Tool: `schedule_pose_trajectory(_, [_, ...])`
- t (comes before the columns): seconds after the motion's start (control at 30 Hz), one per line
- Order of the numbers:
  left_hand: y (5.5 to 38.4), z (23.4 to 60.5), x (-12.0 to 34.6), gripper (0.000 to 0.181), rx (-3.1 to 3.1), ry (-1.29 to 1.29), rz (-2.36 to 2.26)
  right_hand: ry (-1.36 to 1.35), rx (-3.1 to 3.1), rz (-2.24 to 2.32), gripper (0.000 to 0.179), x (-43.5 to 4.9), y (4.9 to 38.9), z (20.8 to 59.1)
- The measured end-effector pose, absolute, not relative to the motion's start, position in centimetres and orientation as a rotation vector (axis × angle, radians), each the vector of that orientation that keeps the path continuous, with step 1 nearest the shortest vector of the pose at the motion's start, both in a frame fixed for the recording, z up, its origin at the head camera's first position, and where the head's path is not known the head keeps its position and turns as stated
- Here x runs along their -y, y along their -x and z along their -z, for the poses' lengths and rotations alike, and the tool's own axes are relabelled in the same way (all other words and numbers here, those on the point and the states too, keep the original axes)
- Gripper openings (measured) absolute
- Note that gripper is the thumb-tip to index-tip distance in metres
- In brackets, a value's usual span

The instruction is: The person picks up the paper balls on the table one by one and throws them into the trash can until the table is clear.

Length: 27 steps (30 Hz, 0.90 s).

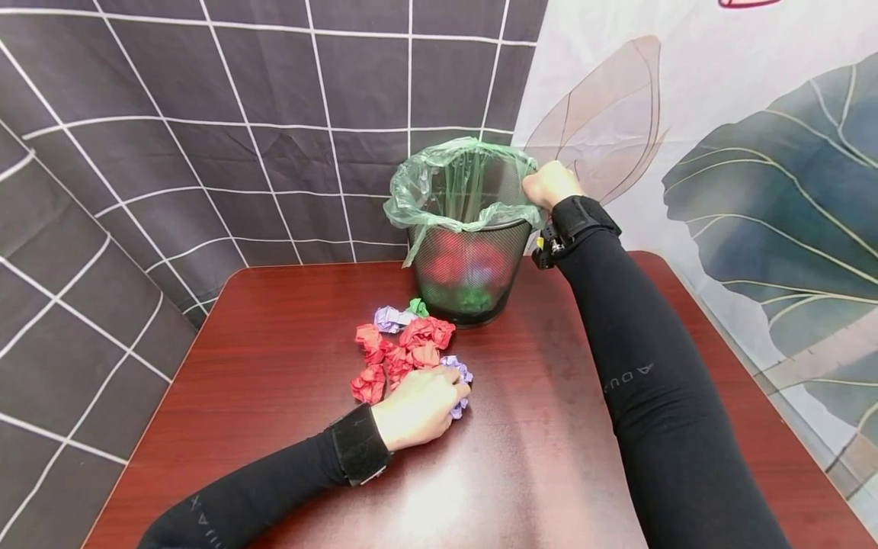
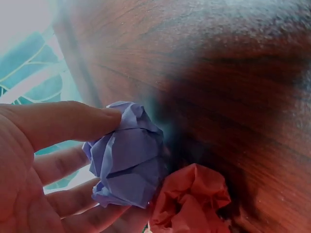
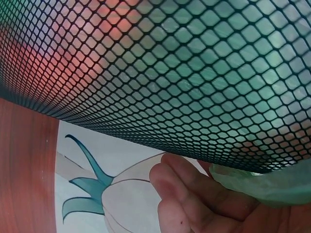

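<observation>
My left hand (image 1: 421, 406) is over the table, thumb and fingers around a crumpled purple paper ball (image 2: 129, 155). Beside it lies a crumpled red paper ball (image 2: 192, 199). Several more red paper balls (image 1: 366, 383) are heaped to the left, with another purple paper ball (image 1: 391, 319) and a green one (image 1: 418, 307) behind. A black mesh wastebasket (image 1: 473, 271) stands upright at the back, lined with a green plastic bag (image 1: 418, 191). Its right rim is gripped by my right hand (image 1: 552, 184), fingers curled outside the mesh. Red, purple and green shapes show through the mesh.
The reddish-brown wooden table (image 1: 274, 457) has rounded back corners. A dark grey cloth with a white grid (image 1: 274, 91) hangs behind and to the left. At the right hangs a white cloth with large leaf prints (image 1: 789, 191).
</observation>
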<state>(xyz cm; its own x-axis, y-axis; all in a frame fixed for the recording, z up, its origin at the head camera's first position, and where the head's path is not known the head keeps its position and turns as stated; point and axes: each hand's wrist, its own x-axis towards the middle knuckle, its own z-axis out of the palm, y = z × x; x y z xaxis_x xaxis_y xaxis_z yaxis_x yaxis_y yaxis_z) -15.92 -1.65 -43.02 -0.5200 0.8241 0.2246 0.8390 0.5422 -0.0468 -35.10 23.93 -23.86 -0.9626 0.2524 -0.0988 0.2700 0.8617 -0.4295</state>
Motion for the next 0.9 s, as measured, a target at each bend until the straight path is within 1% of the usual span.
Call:
schedule_pose_trajectory(0.13, [16.0,42.3,1.8,0.021,2.581,1.409,0.153,-0.417,-2.988,0.7,0.037,-23.9,35.2,23.9])
schedule_pose_trajectory(0.23, [16.1,41.5,1.8,0.023,2.605,1.414,0.215,-0.408,-2.991,0.687,0.042,-23.9,35.0,23.7])
schedule_pose_trajectory(0.43, [16.8,39.8,1.9,0.026,2.669,1.379,0.329,-0.404,-2.99,0.698,0.036,-23.7,34.6,23.5])
schedule_pose_trajectory(0.57, [17.7,38.6,2.0,0.026,2.654,1.343,0.379,-0.398,-2.993,0.695,0.041,-23.6,34.6,23.6])
schedule_pose_trajectory(0.7, [19.0,36.7,2.2,0.027,2.61,1.296,0.444,-0.389,-2.998,0.689,0.045,-23.6,34.6,23.6])
schedule_pose_trajectory(0.9, [20.8,32.7,2.1,0.032,2.566,1.213,0.524,-0.389,-2.99,0.695,0.044,-23.7,34.6,23.6])
